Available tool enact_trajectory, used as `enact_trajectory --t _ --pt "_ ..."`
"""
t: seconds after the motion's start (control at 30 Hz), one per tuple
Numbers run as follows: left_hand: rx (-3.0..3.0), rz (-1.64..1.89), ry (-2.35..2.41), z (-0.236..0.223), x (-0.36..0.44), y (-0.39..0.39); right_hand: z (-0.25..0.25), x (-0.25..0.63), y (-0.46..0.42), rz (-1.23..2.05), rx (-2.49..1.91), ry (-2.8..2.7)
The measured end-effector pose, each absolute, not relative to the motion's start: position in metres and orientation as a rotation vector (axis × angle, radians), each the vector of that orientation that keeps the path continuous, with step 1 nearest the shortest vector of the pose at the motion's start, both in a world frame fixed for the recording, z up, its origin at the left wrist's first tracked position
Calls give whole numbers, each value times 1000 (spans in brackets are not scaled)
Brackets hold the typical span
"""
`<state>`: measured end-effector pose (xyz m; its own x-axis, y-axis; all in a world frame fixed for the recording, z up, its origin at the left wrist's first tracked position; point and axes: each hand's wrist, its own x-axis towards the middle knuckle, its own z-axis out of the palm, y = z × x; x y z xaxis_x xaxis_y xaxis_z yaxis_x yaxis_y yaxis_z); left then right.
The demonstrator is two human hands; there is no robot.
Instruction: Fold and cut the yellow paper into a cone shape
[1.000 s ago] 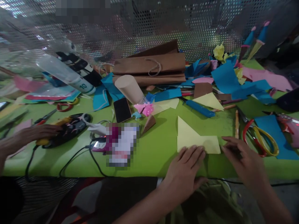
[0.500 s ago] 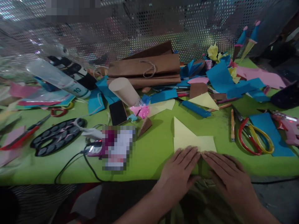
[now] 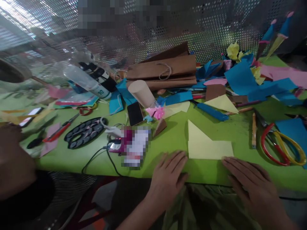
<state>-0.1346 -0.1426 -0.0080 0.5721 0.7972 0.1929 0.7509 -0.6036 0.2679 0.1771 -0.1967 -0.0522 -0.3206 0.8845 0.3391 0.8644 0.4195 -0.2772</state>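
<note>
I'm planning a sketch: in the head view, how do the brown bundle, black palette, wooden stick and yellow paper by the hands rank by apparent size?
1. Brown bundle
2. Yellow paper and black palette: too alike to rank
3. Wooden stick

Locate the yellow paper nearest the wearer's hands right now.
In the head view, the yellow paper lies right of centre on the green table, between the fingertips of the left hand and the right hand, near the table's front edge.
</note>
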Motion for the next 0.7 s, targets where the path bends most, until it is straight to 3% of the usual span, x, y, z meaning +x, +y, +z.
enact_trajectory --t 0.2,0.4,0.7 --pt "2540 434 1300 7 -100 -105 -59 180 -195 33 -1377 -2163" --pt "2468 263 1265 5 -76 -87 -51 180 -197 118 -1610 -1839" --pt "2496 517 913 -3 -86 -111 -49 185 -198 401 -1695 -1614"
